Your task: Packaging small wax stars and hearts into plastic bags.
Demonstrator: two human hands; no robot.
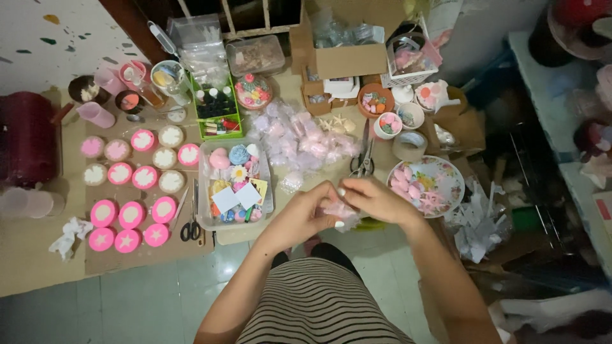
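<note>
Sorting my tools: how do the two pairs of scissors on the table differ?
The black scissors lie left of the clear tray, handles toward the person; the metal scissors lie above the hands, beside the floral plate, handles also toward the person. The black pair has dark plastic handles, the metal pair bare grey ones. Both lie untouched.

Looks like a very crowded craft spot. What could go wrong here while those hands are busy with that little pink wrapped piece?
The left hand and right hand hold the small pink wrapped piece above the table edge, so it could drop to the floor. The scissors lie open just beyond the hands, so a reach forward might catch a blade. The floral plate of pink shapes sits close to the right wrist and could be nudged.
</note>
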